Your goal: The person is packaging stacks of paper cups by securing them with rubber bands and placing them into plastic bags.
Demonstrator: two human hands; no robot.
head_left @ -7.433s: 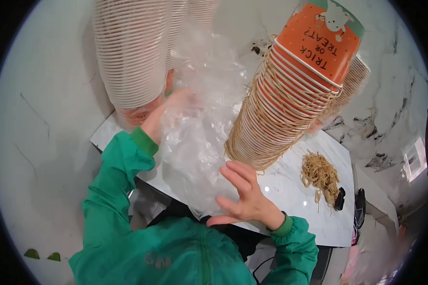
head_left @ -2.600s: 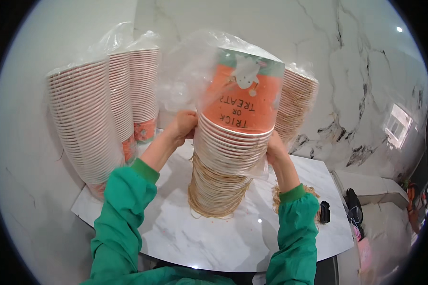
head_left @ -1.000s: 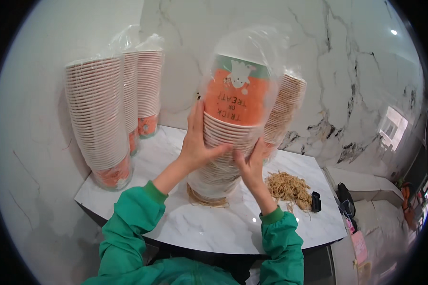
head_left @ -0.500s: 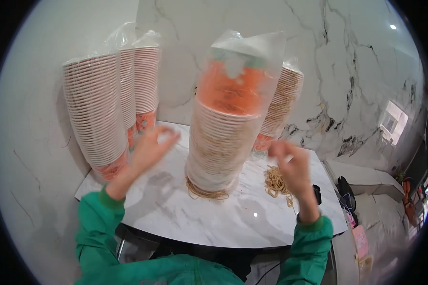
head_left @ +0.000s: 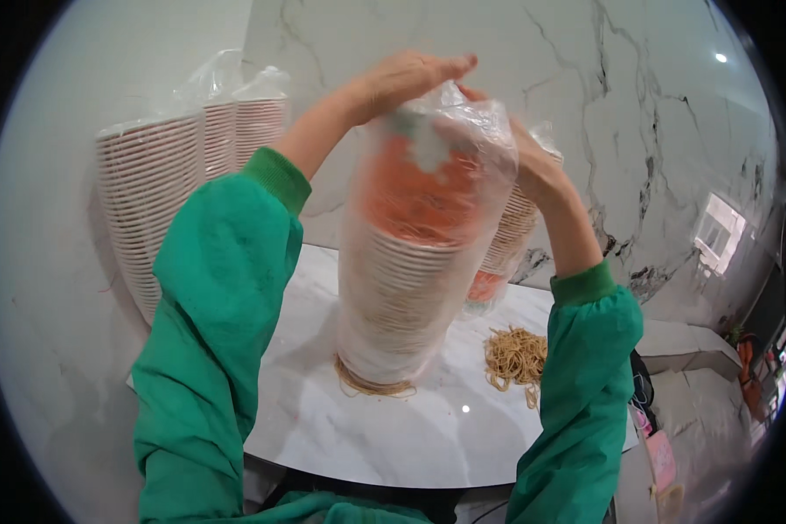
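Note:
A tall stack of orange paper bowls stands upright on the white marble table, wrapped in a clear plastic bag. My left hand lies over the top of the bag. My right hand holds the bag's upper right side. Both arms wear green sleeves. A ring of tan rubber bands lies around the stack's base.
More bagged bowl stacks stand at the left against the wall. Another stack stands behind the wrapped one. A loose heap of tan rubber bands lies on the table at the right. A marble wall rises behind.
Both hands rose from beside the stack to its top and now grip the plastic bag there. The view has moved closer to the stack.

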